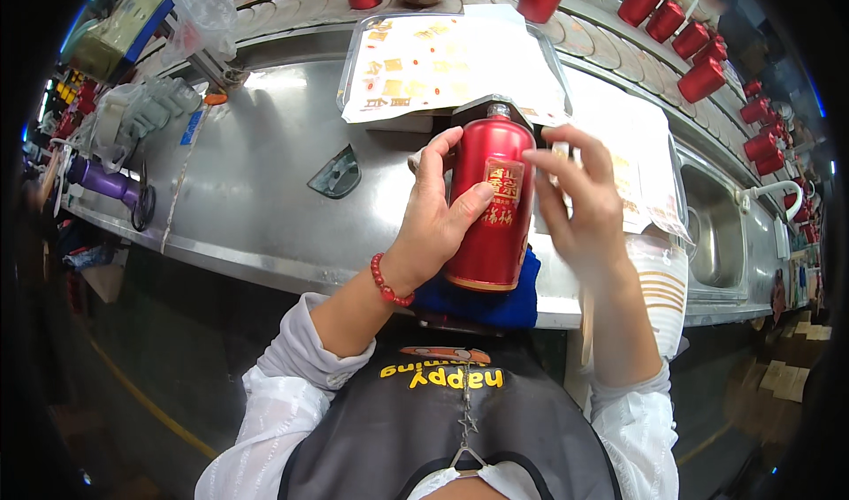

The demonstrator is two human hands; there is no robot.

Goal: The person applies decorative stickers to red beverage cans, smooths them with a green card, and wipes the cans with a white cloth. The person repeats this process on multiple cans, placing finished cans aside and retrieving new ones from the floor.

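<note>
A glossy red bottle [469, 248] with a gold-printed label panel and gold base rim leans in front of me, its neck pointing away. My left hand [432, 213] grips its left side, thumb across the front near the label. Close to the bottle's right side is my right hand [584, 195], slightly blurred, fingers spread and curved; whether a fingertip touches the bottle I cannot tell. Under the bottle's base lies a folded blue cloth [523, 301] at the bench edge. Behind the neck shows part of a dark, angular holder [469, 114].
Beyond the bottle, a sheet of gold and red labels [442, 58] lies on a tray [348, 74]. A dark glass-like piece [336, 175] rests on the metal bench [256, 199]. A sink [715, 226] is at right. Red bottles [703, 80] stand along a conveyor [610, 62].
</note>
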